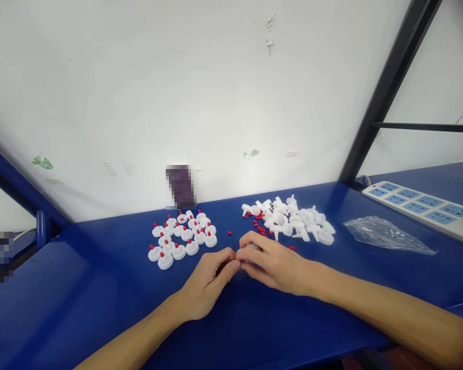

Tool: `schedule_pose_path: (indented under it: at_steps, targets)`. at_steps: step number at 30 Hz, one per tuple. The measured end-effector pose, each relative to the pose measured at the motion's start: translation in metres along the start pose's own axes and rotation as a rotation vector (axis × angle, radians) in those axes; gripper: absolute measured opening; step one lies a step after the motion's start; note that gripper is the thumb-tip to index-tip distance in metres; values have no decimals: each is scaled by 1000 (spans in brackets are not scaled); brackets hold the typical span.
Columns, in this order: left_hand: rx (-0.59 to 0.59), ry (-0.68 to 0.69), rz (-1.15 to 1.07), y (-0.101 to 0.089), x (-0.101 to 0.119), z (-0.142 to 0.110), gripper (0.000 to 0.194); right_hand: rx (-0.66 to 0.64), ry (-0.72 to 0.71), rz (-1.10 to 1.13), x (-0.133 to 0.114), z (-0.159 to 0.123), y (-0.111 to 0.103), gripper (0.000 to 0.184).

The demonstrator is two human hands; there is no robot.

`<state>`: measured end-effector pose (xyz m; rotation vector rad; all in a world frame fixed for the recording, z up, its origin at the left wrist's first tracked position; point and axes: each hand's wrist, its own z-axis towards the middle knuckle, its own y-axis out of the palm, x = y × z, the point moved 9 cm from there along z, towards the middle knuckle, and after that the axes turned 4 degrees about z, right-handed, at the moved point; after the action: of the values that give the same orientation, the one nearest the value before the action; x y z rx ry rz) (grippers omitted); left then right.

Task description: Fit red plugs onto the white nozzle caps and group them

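Observation:
My left hand (205, 285) is closed, thumb and forefinger pinched together against the fingertips of my right hand; what they pinch is hidden. My right hand (280, 263) curls its fingers around a white nozzle cap (253, 246), of which only a small part shows. Left of the hands stand several white nozzle caps (186, 235) with red tips, upright in loose rows. Beyond my right hand lies a jumbled heap of white nozzle caps (293, 218) without red tips. Small red tip caps (259, 228) are scattered at the heap's near left side, and a single red tip cap (230, 233) lies apart.
The blue table (100, 288) meets a white wall (224, 103) at the back. A blurred dark phone-like object (182, 186) leans there. On the right are a crumpled clear plastic bag (388, 235) and a long power strip (420, 205). A dark metal post (386, 97) rises behind them.

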<state>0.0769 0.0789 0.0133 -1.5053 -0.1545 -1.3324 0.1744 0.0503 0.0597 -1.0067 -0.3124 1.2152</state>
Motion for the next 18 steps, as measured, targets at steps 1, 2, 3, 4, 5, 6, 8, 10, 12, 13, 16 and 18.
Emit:
schedule_pose_path:
  at_steps: [1,2,3,4,5,6,8,10,12,13,16,18]
  targets:
    - [-10,6,-13,1,1,0,38,1,-8,27,-1,0,0,15]
    - [-14,12,-24,2,2,-1,38,7,-16,55,-1,-1,0,15]
    - [-13,17,-31,2,3,-1,37,20,-24,83,-2,-1,0,16]
    - [-8,19,-36,1,3,-1,36,38,-28,113,-2,-1,-1,19]
    - [2,17,-37,0,2,0,36,70,-25,146,-1,-2,-4,23]
    - [15,11,-38,-1,1,0,35,115,-18,177,0,-2,-7,28]
    - [40,-10,-42,-4,-2,0,33,216,7,235,2,-5,-14,36]
    - [58,-29,-45,-5,-5,0,31,267,52,292,6,-7,-16,38]
    - [59,-34,-43,-4,-5,0,31,249,99,352,9,-9,-12,40]
    - [54,-31,-36,-3,-5,0,31,226,122,378,10,-9,-9,40]
    - [30,1,-4,-1,-2,-2,31,161,161,430,11,-11,-1,40]
    - [20,44,24,1,2,-4,30,127,171,446,11,-11,2,39]
